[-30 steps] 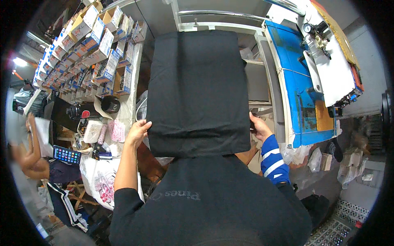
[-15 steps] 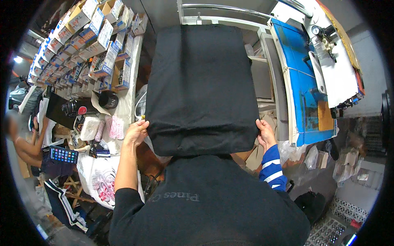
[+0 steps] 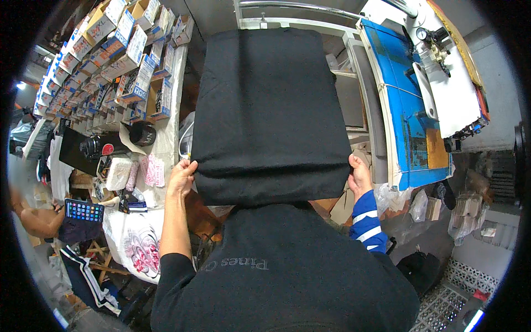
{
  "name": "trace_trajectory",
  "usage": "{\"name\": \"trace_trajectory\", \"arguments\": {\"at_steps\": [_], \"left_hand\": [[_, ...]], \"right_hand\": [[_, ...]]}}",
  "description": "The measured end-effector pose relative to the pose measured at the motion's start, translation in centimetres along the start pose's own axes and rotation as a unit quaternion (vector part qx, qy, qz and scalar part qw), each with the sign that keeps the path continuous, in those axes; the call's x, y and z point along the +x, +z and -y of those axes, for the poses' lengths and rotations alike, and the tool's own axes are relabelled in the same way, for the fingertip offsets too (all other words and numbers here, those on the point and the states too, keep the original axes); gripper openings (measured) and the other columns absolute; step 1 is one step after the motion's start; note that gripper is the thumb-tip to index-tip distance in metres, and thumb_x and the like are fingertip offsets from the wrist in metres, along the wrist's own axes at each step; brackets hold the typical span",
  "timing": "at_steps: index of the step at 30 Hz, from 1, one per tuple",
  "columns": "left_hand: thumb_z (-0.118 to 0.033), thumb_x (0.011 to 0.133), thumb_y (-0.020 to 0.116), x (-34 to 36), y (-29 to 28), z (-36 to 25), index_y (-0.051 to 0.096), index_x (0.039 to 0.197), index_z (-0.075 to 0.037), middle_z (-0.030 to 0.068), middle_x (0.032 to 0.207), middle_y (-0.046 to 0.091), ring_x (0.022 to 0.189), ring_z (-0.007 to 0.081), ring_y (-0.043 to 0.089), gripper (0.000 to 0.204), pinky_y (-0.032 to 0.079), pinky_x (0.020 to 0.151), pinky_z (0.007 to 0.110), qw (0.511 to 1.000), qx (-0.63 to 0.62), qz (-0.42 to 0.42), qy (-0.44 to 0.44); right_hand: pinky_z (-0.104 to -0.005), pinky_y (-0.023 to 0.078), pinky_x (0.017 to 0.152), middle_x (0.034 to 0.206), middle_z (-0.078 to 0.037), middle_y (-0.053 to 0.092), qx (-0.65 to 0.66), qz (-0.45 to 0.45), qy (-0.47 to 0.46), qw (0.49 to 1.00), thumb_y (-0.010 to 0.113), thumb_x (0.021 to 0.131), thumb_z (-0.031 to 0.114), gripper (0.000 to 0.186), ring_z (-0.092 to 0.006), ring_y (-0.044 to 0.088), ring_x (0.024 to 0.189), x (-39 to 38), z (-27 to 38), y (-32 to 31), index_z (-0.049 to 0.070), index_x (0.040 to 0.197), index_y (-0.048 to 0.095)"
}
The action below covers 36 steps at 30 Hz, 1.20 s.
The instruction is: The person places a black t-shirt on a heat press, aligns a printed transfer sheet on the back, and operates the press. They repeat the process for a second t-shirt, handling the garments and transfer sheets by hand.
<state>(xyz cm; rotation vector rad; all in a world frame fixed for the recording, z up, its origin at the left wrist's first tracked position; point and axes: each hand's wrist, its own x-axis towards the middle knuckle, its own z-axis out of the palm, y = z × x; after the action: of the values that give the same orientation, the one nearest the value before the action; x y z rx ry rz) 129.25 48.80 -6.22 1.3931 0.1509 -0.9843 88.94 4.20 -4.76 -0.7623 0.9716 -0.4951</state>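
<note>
A wide black cloth (image 3: 265, 99) lies spread in front of me, nearly rectangular, smooth over its far part. A crosswise fold runs along its near part, between my hands. My left hand (image 3: 182, 177) pinches the cloth's left edge between thumb and fingers. At the opposite edge, my right hand (image 3: 360, 175) grips the cloth in the same way, below a blue-and-white sleeve on that forearm. Whatever supports the cloth is hidden beneath it.
Left, a bench (image 3: 172, 122) bears stacked cardboard boxes (image 3: 133, 55) and a black cap (image 3: 142, 133). Right stand a blue-faced frame (image 3: 395, 110) and a white machine with a pressure gauge (image 3: 422, 34). A metal rail (image 3: 298, 4) crosses behind. Another person's arm (image 3: 41, 218) shows far left.
Both hands keep hold of the cloth edges. The loose wrinkles near me have drawn into a straighter crosswise fold. The other person's arm at far left has lowered.
</note>
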Motion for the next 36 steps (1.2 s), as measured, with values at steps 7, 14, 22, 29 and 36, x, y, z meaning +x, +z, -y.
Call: {"name": "trace_trajectory", "arguments": {"at_steps": [7, 14, 22, 29, 36], "left_hand": [[-0.032, 0.108, 0.056, -1.9, 4.8, 3.2, 0.061, 0.115, -0.004, 0.0058, 0.113, 0.067, 0.106, 0.0164, 0.062, 0.029, 0.049, 0.096, 0.034, 0.979, 0.051, -0.161, 0.118], [-0.029, 0.106, 0.062, -2.6, 2.8, 4.0, 0.066, 0.121, 0.002, 0.006, 0.115, 0.071, 0.102, 0.0153, 0.063, 0.035, 0.049, 0.096, 0.032, 0.994, -0.082, -0.018, 0.073], [-0.025, 0.107, 0.056, -1.7, 3.6, 6.0, 0.068, 0.12, 0.002, 0.0075, 0.111, 0.069, 0.103, 0.0178, 0.061, 0.032, 0.048, 0.095, 0.034, 0.934, 0.205, -0.219, 0.192], [-0.028, 0.11, 0.051, -1.5, 3.0, 6.4, 0.063, 0.106, 0.002, 0.0021, 0.093, 0.061, 0.089, 0.0121, 0.054, 0.032, 0.045, 0.083, 0.028, 0.927, 0.203, -0.197, 0.245], [-0.037, 0.11, 0.052, -2.5, 4.5, 7.1, 0.064, 0.095, 0.002, 0.0011, 0.081, 0.062, 0.073, 0.0108, 0.052, 0.043, 0.045, 0.072, 0.029, 0.915, 0.25, -0.234, 0.213]], "right_hand": [[-0.037, 0.054, 0.094, 0.111, -0.007, 0.073, -0.028, -0.093, -0.034, 0.995, 0.064, 0.104, 0.033, 0.032, -0.0193, 0.067, 0.104, -0.3, -3.5, 0.2, 0.002, 0.111, 0.067], [-0.0413, 0.052, 0.101, 0.119, -0.01, 0.07, 0.02, -0.036, -0.004, 0.999, 0.061, 0.105, 0.025, 0.023, -0.023, 0.066, 0.112, -1.9, -2.2, -1.7, 0.005, 0.117, 0.063], [-0.0369, 0.049, 0.103, 0.122, -0.007, 0.069, -0.019, -0.056, -0.084, 0.995, 0.057, 0.107, 0.024, 0.028, -0.0208, 0.064, 0.111, -1.2, -4.4, -1.4, 0.002, 0.123, 0.064], [-0.0334, 0.05, 0.096, 0.114, -0.009, 0.07, -0.072, -0.097, -0.107, 0.987, 0.05, 0.111, 0.028, 0.03, -0.0171, 0.065, 0.104, -2.3, -4.2, 0.1, 0.001, 0.118, 0.061], [-0.0309, 0.051, 0.091, 0.115, -0.009, 0.071, -0.128, -0.114, -0.116, 0.978, 0.049, 0.111, 0.027, 0.031, -0.0163, 0.065, 0.101, -2.3, -4.5, 0.6, 0.0, 0.117, 0.064]]}}
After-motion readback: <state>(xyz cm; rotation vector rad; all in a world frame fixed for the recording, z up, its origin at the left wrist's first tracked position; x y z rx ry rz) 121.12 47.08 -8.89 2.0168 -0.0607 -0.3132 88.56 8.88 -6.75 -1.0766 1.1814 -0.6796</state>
